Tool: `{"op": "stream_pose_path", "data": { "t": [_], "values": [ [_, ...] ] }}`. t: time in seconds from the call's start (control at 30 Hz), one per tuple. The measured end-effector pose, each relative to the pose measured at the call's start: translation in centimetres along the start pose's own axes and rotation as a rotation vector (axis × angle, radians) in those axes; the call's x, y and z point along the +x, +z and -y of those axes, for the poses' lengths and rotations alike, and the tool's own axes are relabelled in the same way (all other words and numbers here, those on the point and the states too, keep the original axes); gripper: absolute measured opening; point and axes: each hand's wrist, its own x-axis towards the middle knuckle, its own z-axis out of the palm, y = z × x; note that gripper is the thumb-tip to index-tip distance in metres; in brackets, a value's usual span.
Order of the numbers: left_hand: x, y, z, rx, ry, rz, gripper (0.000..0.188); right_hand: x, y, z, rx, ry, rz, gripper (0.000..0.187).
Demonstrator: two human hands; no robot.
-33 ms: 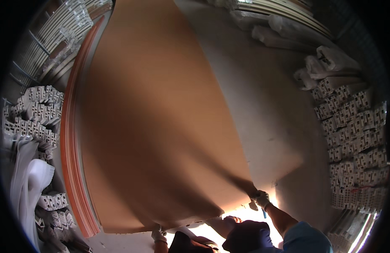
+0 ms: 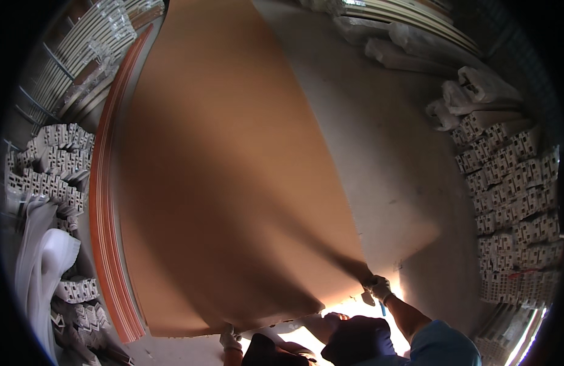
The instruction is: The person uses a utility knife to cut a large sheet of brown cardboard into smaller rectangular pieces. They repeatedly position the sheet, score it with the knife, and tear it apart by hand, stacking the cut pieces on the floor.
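The right hand [image 2: 379, 288], in a pale glove, clamps on the near right corner of a big brown sheet [image 2: 233, 134]. The left hand [image 2: 231, 337], also gloved, is at the sheet's near edge, fingers bent against it; whether they pinch it cannot be told. The 2 hands stand well apart, and the sheet spreads out ahead of both, reaching left past the left hand and far forward over the grey floor [image 2: 385, 152]. Just left of and below the right hand hangs a small flat brownish piece [image 2: 368, 298], and right under that hand shows a short blue strip [image 2: 383, 310]; how either is held is too small to tell.

Between the hands, the person's dark-clothed knee [image 2: 358, 341] sits against a bright patch of light. Behind the right hand is a light blue sleeve [image 2: 443, 344].

To the left of the left hand, a bundle of orange-red striped strips [image 2: 105, 183] runs forward beside the sheet. Beyond it, farther left, are stacked pale profiles [image 2: 50, 186] and a white plastic wrap [image 2: 56, 256]. Well to the right of the right hand rises another stack of slotted profiles [image 2: 507, 201], with plastic-wrapped lengths [image 2: 428, 46] far ahead.
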Motion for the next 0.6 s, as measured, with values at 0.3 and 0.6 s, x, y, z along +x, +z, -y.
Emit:
{"op": "stream_pose_path", "data": {
  "t": [0.3,0.6],
  "values": [
    [-1.2,1.3,-0.3,-0.046,0.106,-0.096,0.015,0.3,0.3,-0.3,0.184,-0.04,0.047,0.019],
    [-2.2,2.4,-0.8,-0.094,0.325,0.136,0.018,1.4,0.2,-1.3,0.194,-0.169,0.028,0.02]
  ]
}}
